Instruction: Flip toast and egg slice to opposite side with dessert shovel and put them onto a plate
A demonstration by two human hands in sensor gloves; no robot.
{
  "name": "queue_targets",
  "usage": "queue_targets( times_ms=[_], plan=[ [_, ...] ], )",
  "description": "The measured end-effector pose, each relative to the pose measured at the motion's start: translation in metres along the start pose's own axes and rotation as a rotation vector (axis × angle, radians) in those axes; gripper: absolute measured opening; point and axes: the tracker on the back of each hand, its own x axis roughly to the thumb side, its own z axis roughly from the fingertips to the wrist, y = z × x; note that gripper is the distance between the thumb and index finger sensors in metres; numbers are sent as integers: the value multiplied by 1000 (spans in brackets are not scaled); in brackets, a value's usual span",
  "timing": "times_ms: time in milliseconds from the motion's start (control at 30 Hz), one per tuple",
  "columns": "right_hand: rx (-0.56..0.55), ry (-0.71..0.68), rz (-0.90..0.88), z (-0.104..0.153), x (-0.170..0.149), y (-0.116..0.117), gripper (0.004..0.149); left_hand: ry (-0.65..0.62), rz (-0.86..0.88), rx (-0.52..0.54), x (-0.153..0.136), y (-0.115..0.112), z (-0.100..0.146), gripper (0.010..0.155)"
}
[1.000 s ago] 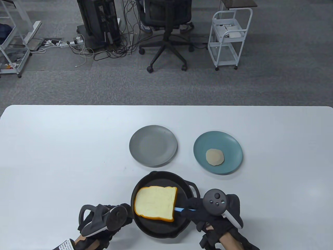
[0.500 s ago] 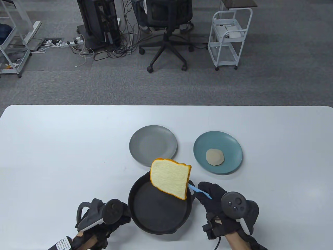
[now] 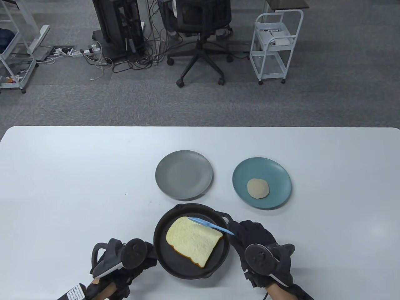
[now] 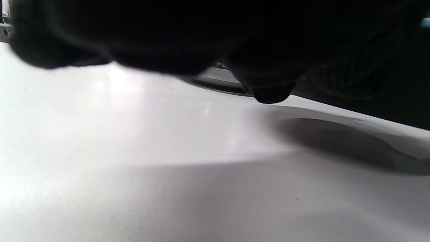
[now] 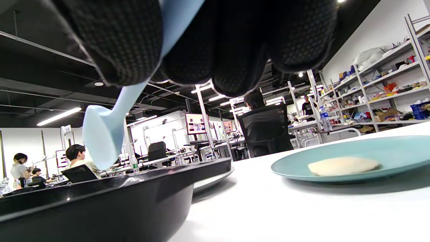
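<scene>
I work in an open lab or research workspace, not a kitchen. My white tabletop (image 3: 78, 175) stands on grey office carpet (image 3: 328, 93). Beyond it sit a black swivel chair (image 3: 200, 34), a dark equipment rack (image 3: 120, 28) trailing cables to a power strip (image 3: 73, 52), and a white rolling cart (image 3: 275, 47). From my right wrist I see metal shelving (image 5: 379, 90) crowded with boxes and parts, a lit monitor (image 5: 196, 123), strip lights (image 5: 58, 116) under a black ceiling, and people seated at desks (image 5: 79, 158).
</scene>
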Motion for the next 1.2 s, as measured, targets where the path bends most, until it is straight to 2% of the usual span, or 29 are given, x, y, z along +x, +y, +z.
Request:
queue_targets(
  times_ms=[300,467,600,667,833,1067,1200],
  plan=[
    [28,50,-58,-2,-4,-2,48,2,-12,41,0,2,1,52],
    [9,96,-119,-3,-12,-16,45,23,-50,72,-2,5,2,52],
    [58,185,-130,-6,-23,-30,43,44,-87,105,-5,9,3,52],
    [22,231,-82,-5,-24,-39,42,56,-83,104,-6,9,3,52],
    [35,264,5,-2,-17,-54,42,79,-103,116,-6,10,4,52],
    [68,186,190,0,12,-53,41,132,-46,126,-9,13,5,52],
    [51,154,282,4,27,-51,41,132,-70,135,-6,13,6,52]
  ],
)
